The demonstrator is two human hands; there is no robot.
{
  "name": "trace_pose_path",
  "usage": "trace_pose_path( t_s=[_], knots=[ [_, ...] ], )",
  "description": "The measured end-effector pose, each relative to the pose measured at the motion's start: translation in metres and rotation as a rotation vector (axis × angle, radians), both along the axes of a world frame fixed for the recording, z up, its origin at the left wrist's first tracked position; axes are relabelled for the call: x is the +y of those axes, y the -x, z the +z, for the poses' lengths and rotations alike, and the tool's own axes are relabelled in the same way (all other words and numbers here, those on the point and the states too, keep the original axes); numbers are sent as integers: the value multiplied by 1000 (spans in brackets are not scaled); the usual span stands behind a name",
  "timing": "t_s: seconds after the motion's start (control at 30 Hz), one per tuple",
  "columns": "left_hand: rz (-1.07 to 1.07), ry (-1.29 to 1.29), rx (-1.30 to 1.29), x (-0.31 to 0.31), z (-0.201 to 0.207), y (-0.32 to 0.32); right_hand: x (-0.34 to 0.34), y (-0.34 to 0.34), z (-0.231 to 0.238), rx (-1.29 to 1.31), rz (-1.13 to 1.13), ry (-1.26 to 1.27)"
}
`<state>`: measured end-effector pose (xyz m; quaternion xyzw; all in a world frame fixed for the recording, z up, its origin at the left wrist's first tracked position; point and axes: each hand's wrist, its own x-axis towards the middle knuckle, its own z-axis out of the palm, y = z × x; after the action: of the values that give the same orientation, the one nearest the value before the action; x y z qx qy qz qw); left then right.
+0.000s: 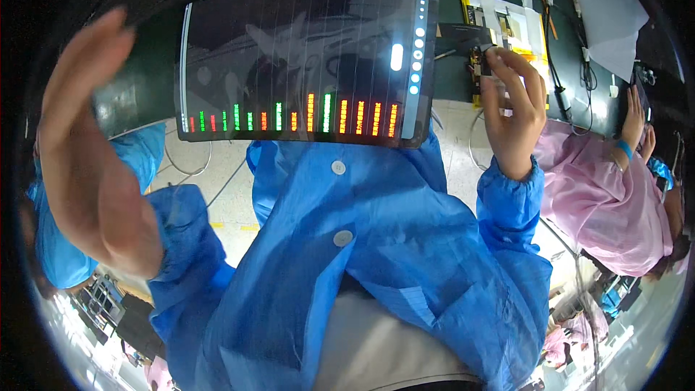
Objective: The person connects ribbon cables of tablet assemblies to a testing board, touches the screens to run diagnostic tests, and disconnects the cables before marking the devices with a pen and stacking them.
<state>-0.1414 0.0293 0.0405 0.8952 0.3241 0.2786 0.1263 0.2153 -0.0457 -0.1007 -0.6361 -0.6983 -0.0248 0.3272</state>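
A large tablet screen (pixel 289 65) lies before me, lit, with coloured lines of text along its near edge and wrinkled clear film over it. Right of it is an opened device body (pixel 532 32) with yellow edges, pale tape and exposed boards. My right hand (pixel 515 98) is at that body's near left corner, thumb and forefinger brought together beside a dark strip of circuit board (pixel 476 72). What sits between those fingertips is too small to make out. My left hand (pixel 79 123) is raised at the left, away from the screen, smeared by motion, with its fingers stretched out and nothing seen in them.
Beneath the devices is a dark green bench (pixel 148 94). Black cables (pixel 586 72) and a white sheet (pixel 608 7) are at the right. A person in a pink smock (pixel 601 203) sits to my right; another person's blue sleeve (pixel 61 235) shows at the left.
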Motion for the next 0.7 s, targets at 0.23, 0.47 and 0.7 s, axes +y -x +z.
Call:
trace_pose_path(
  t_s=[0.23, 0.47, 0.7],
  knots=[
    [-252, 172, 301, 34, 8, -67, 2, -7, -2, -41, 42, -23],
    [-531, 1, 157, 68, -54, -195, 13, -31, 24, -15, 111, 69],
    [-408, 54, 310, 75, -58, -217, 78, -67, 45, 52, 553, 194]
  ],
)
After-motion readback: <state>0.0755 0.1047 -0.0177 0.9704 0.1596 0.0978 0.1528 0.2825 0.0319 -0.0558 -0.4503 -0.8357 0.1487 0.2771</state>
